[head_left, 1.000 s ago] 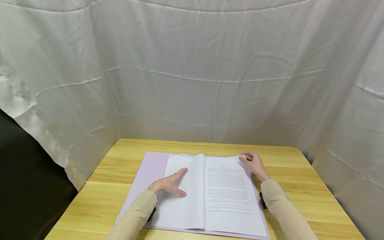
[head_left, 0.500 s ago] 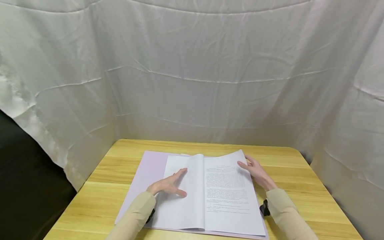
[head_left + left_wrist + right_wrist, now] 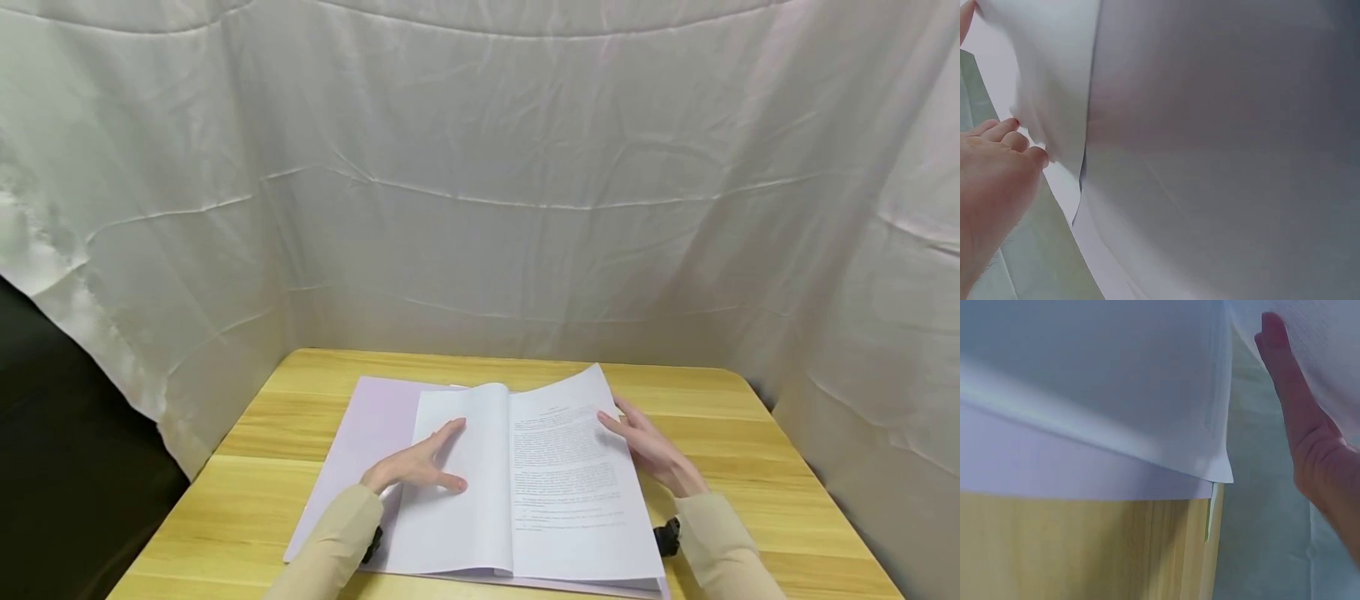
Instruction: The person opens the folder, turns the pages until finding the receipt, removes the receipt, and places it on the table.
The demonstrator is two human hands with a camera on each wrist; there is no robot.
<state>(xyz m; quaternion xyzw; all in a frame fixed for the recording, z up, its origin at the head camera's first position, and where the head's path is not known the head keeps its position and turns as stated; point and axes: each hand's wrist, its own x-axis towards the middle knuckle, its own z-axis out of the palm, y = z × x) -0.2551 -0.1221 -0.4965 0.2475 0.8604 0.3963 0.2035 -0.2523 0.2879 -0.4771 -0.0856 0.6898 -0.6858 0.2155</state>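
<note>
A lilac folder lies spread on the table with a stack of white sheets in it. The left-hand sheet is blank and bulges beside the fold. My left hand rests on that sheet, thumb and fingers spread. On the right, a sheet of paper carries small printed text. My right hand holds its right edge, thumb on the printed face and fingers behind. The upper right corner of this sheet curls up. In the right wrist view, the thumb lies against the lifted sheet.
The wood-grain table reaches out around the folder on all sides. Pale grey curtains hang behind and at both sides. A dark area shows at the far left, past the curtain edge.
My right hand has slid down the printed sheet's right edge, toward me. The sheet's top right corner has risen. My left hand stays nearly in place.
</note>
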